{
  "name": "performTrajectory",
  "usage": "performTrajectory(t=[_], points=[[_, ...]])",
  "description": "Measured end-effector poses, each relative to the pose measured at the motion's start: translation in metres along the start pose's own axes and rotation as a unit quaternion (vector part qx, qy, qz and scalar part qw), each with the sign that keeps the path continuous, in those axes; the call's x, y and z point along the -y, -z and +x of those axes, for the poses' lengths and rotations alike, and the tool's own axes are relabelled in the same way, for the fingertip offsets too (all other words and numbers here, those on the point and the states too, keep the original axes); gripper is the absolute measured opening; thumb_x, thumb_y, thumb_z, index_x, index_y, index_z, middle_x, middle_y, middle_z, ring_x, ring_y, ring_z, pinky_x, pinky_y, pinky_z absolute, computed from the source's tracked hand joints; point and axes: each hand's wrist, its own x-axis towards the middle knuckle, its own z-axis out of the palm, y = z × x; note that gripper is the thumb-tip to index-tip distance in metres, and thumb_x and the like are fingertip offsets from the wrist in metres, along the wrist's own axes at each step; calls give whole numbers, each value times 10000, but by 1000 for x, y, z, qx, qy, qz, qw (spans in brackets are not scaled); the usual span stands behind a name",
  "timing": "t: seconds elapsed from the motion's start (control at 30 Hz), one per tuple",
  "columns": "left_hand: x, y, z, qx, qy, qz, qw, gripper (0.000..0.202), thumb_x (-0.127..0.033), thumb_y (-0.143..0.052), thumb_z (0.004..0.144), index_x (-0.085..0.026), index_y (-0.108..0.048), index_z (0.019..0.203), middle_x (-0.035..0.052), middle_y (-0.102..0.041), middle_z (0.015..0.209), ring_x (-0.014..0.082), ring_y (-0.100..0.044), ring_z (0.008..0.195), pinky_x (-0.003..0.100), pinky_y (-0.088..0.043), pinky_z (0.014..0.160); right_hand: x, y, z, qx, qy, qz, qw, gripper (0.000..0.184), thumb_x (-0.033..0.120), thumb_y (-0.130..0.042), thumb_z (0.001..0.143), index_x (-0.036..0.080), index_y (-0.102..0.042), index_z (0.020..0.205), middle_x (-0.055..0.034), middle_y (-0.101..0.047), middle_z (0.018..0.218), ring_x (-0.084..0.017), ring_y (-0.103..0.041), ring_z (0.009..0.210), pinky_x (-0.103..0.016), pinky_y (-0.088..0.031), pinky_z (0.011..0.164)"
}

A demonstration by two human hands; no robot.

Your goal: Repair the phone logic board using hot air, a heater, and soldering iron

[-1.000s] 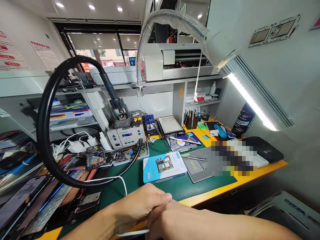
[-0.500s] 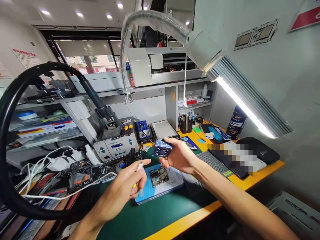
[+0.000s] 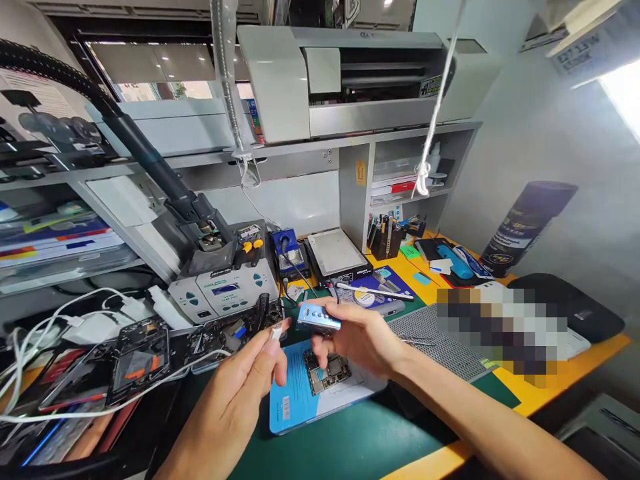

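Observation:
My left hand (image 3: 250,380) pinches a white cable plug (image 3: 277,331), its tip pointing up and away from me. Just to the right, my right hand (image 3: 363,333) grips a small blue metal-cased fan (image 3: 319,316) between thumb and fingers. The fan's side with a port and small buttons is turned toward me. Plug and fan are close but apart. Below them, a phone circuit board (image 3: 327,373) lies on a blue and white box (image 3: 293,407), partly covered by my right fingers.
A rework station (image 3: 225,293) stands behind my left hand. White cables (image 3: 75,320) and phone parts (image 3: 140,360) crowd the left. A grey perforated mat (image 3: 435,340) lies right, near a spray can (image 3: 525,230). A cord (image 3: 435,113) hangs from above.
My right hand has turned the fan, so its port side shows instead of its blades. The plug in my left hand is nearer to the fan. The view has shifted closer to the bench.

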Motion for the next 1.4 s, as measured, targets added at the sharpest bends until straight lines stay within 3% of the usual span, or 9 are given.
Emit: performTrajectory(t=[0.2, 0.33, 0.47, 0.7, 0.87, 1.03, 1.13, 1.27, 1.4], points=[[8, -5, -4, -41, -27, 26, 998, 355, -528, -447, 976, -224, -630, 963, -17, -628, 723, 90, -429, 516, 196, -379, 470, -10, 1, -3, -46, 35, -96, 994, 440, 425, -730, 858, 158, -655, 1200, -52, -661, 919, -180, -644, 734, -350, -515, 703], [3, -11, -8, -86, -97, 81, 988, 254, -441, -542, 956, -236, -689, 977, -22, -689, 754, 94, -606, 610, 157, -457, 509, -11, -2, -9, -77, 76, -241, 964, 476, 437, -704, 898, 212, -604, 1305, -48, -677, 961, -188, -637, 817, -366, -490, 799], [7, -14, -6, -159, -177, 135, 962, 168, -322, -585, 949, -257, -709, 1042, -24, -756, 917, 87, -690, 724, 131, -512, 602, -13, -6, -14, -95, 125, -357, 921, 471, 398, -683, 917, 241, -558, 1343, -63, -670, 1069, -214, -623, 920, -374, -506, 817], [12, -16, -4, -195, -267, 263, 906, 102, -217, -569, 955, -233, -650, 1015, -46, -744, 853, 85, -681, 654, 190, -499, 628, -19, -2, -15, -94, 167, -456, 869, 526, 320, -679, 923, 226, -488, 1404, -112, -611, 1308, -247, -612, 1147, -425, -499, 994], [12, -18, -4, -209, -284, 291, 889, 115, -204, -555, 963, -216, -638, 1041, -20, -759, 918, 116, -714, 722, 220, -503, 674, -20, -2, -15, -101, 235, -516, 817, 507, 275, -674, 917, 225, -501, 1391, -117, -572, 1359, -248, -593, 1212, -431, -479, 1056], [10, -19, -1, -217, -297, 326, 871, 125, -198, -554, 962, -208, -638, 1054, 2, -762, 926, 144, -719, 750, 245, -498, 690, -20, -4, -15, -88, 337, -588, 730, 588, 193, -695, 858, 222, -483, 1405, -130, -563, 1386, -280, -522, 1310, -478, -435, 1115], [9, -21, 0, -224, -308, 336, 862, 117, -184, -549, 963, -196, -637, 1040, 6, -760, 893, 140, -713, 713, 244, -491, 672, -21, -3, -15, -82, 375, -611, 692, 664, 162, -690, 832, 212, -436, 1444, -147, -548, 1409, -292, -509, 1330, -487, -437, 1120], [10, -24, -2, -217, -312, 340, 860, 104, -170, -535, 966, -179, -621, 1024, 7, -751, 851, 134, -704, 662, 245, -483, 632, -25, -1, -16, -73, 395, -632, 663, 757, 139, -682, 813, 173, -364, 1500, -184, -528, 1426, -305, -499, 1345, -481, -457, 1108], [10, -28, -2, -221, -310, 347, 857, 103, -161, -511, 974, -170, -601, 1022, 14, -733, 808, 140, -697, 637, 255, -472, 593, -28, -1, -16, -84, 404, -635, 653, 769, 142, -681, 814, 178, -358, 1511, -183, -544, 1414, -309, -520, 1326, -489, -468, 1098]])
